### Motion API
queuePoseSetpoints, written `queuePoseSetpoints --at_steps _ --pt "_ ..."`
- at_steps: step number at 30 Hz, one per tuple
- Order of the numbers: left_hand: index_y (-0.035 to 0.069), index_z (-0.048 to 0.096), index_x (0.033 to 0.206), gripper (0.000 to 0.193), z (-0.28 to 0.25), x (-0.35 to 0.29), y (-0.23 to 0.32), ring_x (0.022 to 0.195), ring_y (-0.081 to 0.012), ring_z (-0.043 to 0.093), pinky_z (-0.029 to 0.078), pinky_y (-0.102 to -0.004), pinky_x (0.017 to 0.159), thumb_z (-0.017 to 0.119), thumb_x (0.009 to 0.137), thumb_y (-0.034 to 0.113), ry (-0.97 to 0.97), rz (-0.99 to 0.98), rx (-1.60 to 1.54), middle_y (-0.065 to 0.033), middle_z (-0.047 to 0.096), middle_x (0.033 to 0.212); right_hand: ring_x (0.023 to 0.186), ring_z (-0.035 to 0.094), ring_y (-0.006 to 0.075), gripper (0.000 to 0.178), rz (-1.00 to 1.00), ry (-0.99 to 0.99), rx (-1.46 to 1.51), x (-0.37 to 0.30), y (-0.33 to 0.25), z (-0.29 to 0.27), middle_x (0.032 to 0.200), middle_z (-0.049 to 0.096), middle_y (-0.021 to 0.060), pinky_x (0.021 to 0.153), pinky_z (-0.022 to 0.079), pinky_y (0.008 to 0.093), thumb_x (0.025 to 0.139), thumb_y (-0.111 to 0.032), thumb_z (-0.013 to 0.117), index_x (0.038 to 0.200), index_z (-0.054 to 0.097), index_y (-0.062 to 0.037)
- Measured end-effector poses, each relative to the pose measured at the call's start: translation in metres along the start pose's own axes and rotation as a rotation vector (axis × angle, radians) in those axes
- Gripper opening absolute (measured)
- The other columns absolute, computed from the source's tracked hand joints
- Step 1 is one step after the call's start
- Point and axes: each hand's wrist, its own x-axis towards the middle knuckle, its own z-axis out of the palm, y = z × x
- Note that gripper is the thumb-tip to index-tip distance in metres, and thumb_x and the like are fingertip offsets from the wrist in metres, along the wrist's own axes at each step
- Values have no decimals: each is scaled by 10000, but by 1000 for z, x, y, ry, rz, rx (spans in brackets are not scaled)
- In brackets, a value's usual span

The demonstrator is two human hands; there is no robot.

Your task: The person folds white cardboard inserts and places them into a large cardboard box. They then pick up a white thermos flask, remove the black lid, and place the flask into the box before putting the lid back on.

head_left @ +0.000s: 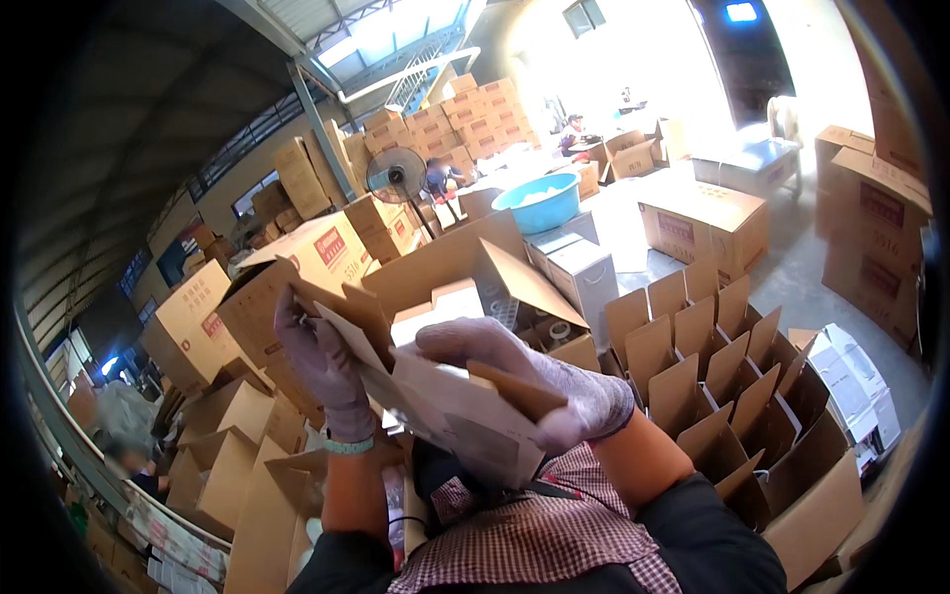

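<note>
In front of my chest is a small white cardboard box (473, 408), tilted, with brown inner sides and its flaps standing out. My left hand (330, 364), in a pale glove, holds the box's left end, its fingers pointing up along a flap. Across the other end lies my gloved right hand (554, 374), thumb and fingers gripping the cardboard. What is inside the small box cannot be made out. Just beyond it stands a large open carton (435, 259) containing white boxes and other items, partly hidden by my hands.
At my right, several open brown boxes (737, 371) stand packed in rows beside a flattened white box (853, 381). Farther off are a blue tub (542, 203), a standing fan (398, 176) and stacked cartons (465, 124). Open cartons (223, 465) crowd my left. Other people work in the background.
</note>
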Motion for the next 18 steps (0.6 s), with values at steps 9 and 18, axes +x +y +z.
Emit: queuePoseSetpoints --at_steps 9,18 --pt "86 718 997 621 7 -11 39 1414 -399 427 318 -500 1171 596 924 690 -451 -102 -415 -254 468 1506 1025 558 196 938 -213 628 -402 -20 39 -31 1115 552 99 902 463 340 692 -737 681 1268 548 -9" --pt "72 643 715 363 2 25 29 854 -218 679 406 -454 1111 593 905 378 -976 -226 -444 -73 728 795 1225 548 277 730 -195 840 7 -2 45 -44 1090 598 116 1126 407 462 1001 -648 419 1360 500 -17"
